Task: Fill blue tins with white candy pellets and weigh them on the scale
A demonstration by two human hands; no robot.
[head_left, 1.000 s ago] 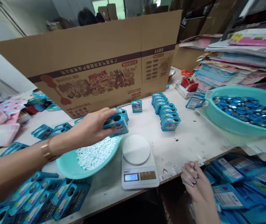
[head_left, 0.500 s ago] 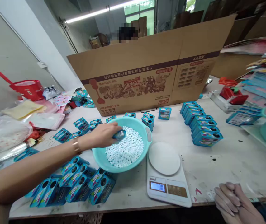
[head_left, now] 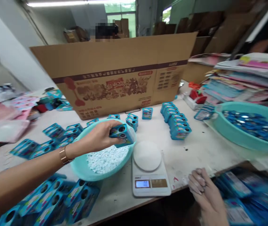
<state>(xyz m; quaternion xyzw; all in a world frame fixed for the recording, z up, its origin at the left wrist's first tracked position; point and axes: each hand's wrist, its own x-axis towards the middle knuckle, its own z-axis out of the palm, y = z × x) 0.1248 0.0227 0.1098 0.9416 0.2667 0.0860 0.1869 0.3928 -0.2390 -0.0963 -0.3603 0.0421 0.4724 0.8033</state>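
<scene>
My left hand [head_left: 98, 138] grips a small blue box [head_left: 122, 135] and holds it above the teal bowl [head_left: 82, 171] of small white pellets [head_left: 107, 158]. Just right of the bowl stands a white kitchen scale [head_left: 149, 172] with nothing on its round pan. My right hand [head_left: 204, 193] rests at the table's front edge, fingers curled together, holding nothing. A row of closed blue boxes [head_left: 176, 124] stands behind the scale.
A large flattened cardboard carton [head_left: 115, 72] stands upright along the back. Several open blue boxes [head_left: 54, 201] lie at the front left. A teal basin [head_left: 242, 142] with blue round pieces sits at right, under stacked printed sheets [head_left: 244, 78]. A person's head shows behind the carton.
My left hand has lifted the blue box up out of the pellets and toward the scale. The head camera has swung right. My right hand stays at the table edge.
</scene>
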